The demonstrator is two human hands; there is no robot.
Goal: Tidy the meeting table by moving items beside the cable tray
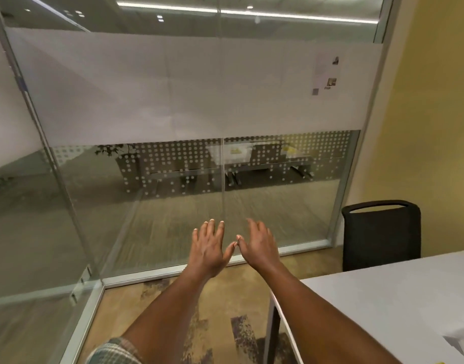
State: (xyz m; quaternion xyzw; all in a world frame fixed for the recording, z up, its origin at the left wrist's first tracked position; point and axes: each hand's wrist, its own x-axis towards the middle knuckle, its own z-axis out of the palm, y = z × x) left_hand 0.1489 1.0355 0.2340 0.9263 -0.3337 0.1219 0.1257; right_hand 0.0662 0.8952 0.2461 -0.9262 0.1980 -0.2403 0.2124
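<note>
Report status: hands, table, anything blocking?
Left hand and right hand open, empty, thumbs touching. White table off right, untouched. Black chair at table's far end.

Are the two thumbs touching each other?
Touching: the head view shows the left hand and right hand meeting at their thumb tips, no gap visible.

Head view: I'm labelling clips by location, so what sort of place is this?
Probably an office meeting room: a frosted, dotted glass wall, a white table and a black chair.
</note>
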